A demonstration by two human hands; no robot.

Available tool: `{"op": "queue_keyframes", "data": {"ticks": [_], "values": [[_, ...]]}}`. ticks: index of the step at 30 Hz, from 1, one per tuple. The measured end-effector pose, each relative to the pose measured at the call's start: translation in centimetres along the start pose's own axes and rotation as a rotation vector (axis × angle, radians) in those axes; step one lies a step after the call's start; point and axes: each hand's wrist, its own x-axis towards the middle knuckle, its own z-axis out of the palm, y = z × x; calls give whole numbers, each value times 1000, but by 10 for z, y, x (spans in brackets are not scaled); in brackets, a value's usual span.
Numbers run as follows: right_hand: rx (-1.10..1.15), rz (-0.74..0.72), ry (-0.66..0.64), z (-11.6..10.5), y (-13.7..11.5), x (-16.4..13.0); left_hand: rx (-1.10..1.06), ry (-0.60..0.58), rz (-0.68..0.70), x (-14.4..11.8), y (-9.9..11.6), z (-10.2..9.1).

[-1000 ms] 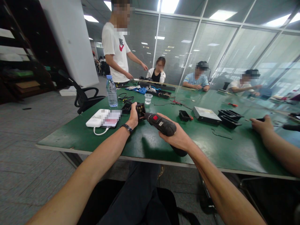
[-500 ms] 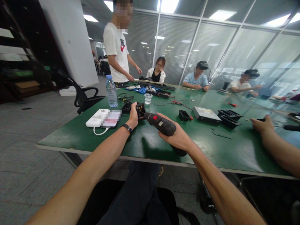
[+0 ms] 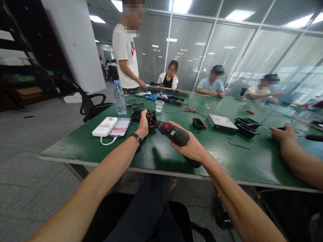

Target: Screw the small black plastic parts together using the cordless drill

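Note:
My left hand [image 3: 144, 125] is closed round a small black box [image 3: 151, 120] with brass-coloured parts inside, its open side turned toward the drill. My right hand [image 3: 193, 146] grips a black cordless drill [image 3: 174, 133] with a red mark on top. The drill's tip points left into or against the box's open side; exact contact is too small to make out. Just behind my left hand lies another black part [image 3: 136, 116]. Left of that hand are a white power bank [image 3: 104, 126] and a phone [image 3: 119, 127], joined by a white cable.
On the green table [image 3: 141, 158] stand a water bottle [image 3: 119, 98] and a plastic cup [image 3: 159, 106]. Rightward are a black tray [image 3: 198, 124], a silver box [image 3: 222, 123] and stacked black trays [image 3: 246, 127]. A co-worker's hand [image 3: 284, 134] is at far right; several people are across the table.
The standing person across the table has turned slightly, and one of their hands has drawn back out of sight. My hands, the box and the drill stay almost still.

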Motion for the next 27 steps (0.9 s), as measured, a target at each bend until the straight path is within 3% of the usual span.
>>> {"op": "queue_keyframes", "data": {"ticks": [27], "values": [[2, -2, 16, 2, 2, 0, 29, -9, 15, 3, -2, -2]]}}
